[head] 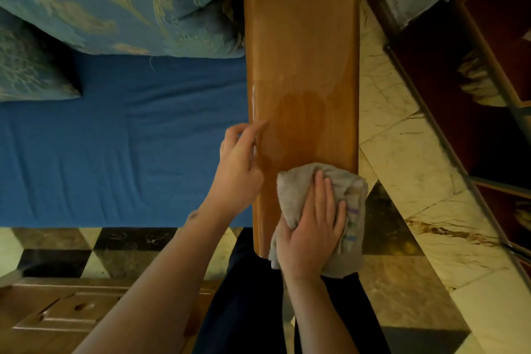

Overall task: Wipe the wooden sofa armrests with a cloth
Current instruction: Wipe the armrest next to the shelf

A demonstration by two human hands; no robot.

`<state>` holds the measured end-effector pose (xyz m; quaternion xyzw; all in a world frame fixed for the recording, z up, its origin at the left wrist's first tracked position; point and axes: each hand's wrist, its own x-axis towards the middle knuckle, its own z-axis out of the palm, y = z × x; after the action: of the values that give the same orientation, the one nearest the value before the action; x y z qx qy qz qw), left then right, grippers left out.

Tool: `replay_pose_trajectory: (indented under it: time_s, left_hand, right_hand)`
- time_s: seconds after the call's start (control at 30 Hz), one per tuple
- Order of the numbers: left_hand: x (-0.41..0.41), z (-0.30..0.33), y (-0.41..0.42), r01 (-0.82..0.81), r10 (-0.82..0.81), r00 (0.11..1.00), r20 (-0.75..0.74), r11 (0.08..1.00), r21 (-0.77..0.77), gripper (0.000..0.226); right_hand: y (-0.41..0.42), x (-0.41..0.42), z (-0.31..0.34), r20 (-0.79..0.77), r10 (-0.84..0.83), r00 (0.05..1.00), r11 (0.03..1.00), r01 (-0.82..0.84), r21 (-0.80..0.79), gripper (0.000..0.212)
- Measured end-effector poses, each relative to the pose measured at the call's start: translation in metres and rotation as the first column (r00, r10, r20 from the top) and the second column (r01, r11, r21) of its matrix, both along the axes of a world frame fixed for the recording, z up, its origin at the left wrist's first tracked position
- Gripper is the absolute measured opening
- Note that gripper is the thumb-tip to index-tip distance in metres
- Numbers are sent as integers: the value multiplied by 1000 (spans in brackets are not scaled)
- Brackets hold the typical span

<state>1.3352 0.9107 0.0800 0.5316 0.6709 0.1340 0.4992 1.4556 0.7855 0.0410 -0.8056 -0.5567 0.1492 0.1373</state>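
Bare armrest (301, 37) ahead, seemingly unobstructed

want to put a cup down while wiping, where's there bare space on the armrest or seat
The armrest is bare beyond the cloth, up to the frame's top edge, though a damp-looking patch lies just past the cloth. The blue seat is open between the patterned cushions and its front edge. The near armrest end is crowded: right hand on cloth, left hand at the inner edge.

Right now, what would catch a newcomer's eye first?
The glossy wooden armrest runs up the middle. At its near end the right hand presses a grey cloth flat, with a darker damp-looking patch just beyond it. The left hand rests at the armrest's left edge, beside the blue seat and patterned cushions.
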Motion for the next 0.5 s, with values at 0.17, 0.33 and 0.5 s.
replay_pose_trajectory:
  time_s: [0.17,0.33,0.5]
  left_hand:
    - [-1,-10,44,-45,51,991,-120,998,53,69]
    - [1,-10,131,21,-14,978,-209,999,28,104]
    - [4,-1,223,280,-338,853,-397,939,-198,155]
  right_hand:
    - [67,-21,1,-7,-372,928,928,372,0,74]
    - [171,-15,-5,-5,-505,863,862,505,46,72]
    - [273,-5,-7,56,-391,919,915,382,127,74]
